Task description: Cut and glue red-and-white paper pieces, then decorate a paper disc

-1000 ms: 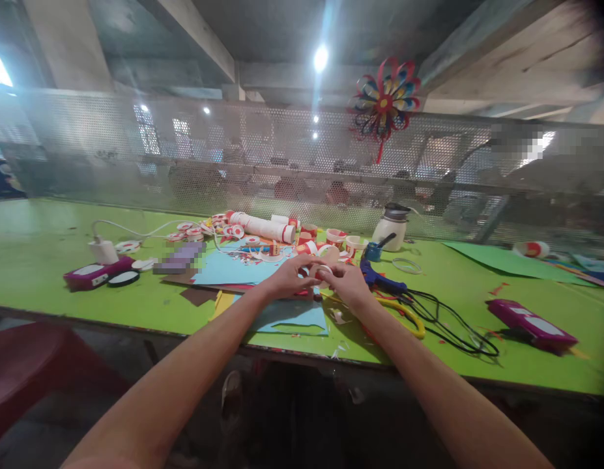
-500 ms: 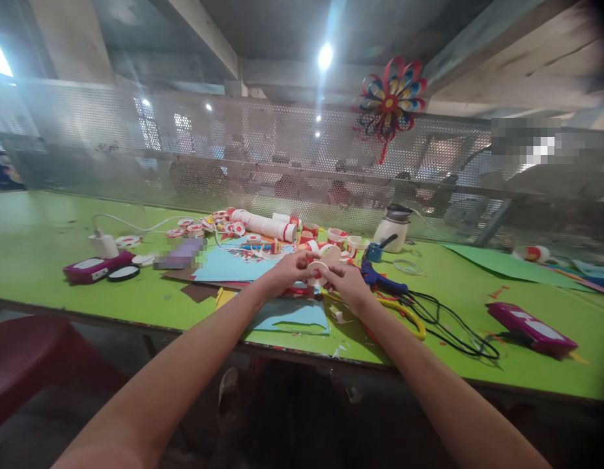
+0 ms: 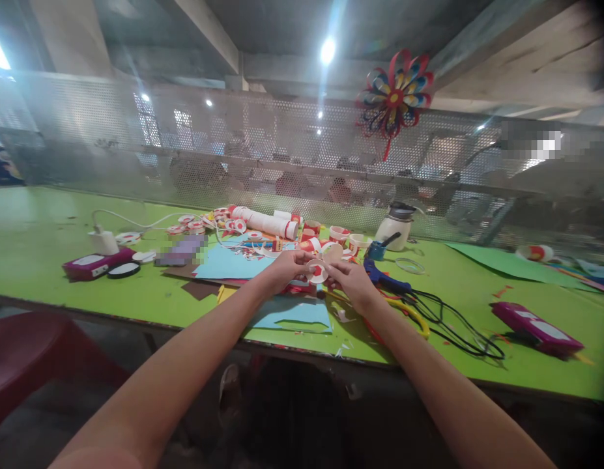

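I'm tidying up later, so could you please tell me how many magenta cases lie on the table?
2: one magenta case at the far left beside the white charger, the other at the right near the black cable.

Long lime-green worktable (image 3: 47, 221), grey perforated metal mesh screen (image 3: 262, 150) behind it, bare concrete ceiling beams (image 3: 208, 32), bright round ceiling lamp (image 3: 328, 49), dark red plastic chair (image 3: 32, 365) stood at left.

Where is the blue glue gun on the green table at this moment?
The blue glue gun lies on the green table just right of the right hand, in front of the white jug.
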The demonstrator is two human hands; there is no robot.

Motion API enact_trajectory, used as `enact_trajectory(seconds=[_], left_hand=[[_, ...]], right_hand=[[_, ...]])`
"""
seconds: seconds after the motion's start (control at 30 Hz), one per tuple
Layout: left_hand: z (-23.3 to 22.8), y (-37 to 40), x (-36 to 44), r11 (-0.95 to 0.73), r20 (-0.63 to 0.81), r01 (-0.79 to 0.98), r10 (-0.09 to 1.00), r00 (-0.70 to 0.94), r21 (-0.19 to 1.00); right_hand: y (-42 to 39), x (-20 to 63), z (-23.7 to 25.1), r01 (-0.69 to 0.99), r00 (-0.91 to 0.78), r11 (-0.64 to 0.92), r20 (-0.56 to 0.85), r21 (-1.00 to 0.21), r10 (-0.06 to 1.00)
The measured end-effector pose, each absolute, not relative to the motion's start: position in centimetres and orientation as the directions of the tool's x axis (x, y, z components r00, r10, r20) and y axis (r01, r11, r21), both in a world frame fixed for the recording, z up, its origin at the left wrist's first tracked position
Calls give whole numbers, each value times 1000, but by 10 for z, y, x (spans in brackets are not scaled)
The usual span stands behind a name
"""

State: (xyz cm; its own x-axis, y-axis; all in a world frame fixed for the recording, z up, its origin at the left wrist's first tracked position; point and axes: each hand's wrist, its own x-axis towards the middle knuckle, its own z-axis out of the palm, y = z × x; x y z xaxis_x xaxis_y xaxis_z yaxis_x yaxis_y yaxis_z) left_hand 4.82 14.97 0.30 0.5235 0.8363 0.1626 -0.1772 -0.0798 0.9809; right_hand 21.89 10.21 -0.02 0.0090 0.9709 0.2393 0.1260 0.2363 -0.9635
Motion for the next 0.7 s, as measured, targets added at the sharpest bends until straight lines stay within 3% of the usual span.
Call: enact_trajectory(seconds=[0.7], left_hand=[[0,150,51,-110,161,-131,855,493,985]], right_hand=[[98,215,2,100,-8,189,189,-977,982]])
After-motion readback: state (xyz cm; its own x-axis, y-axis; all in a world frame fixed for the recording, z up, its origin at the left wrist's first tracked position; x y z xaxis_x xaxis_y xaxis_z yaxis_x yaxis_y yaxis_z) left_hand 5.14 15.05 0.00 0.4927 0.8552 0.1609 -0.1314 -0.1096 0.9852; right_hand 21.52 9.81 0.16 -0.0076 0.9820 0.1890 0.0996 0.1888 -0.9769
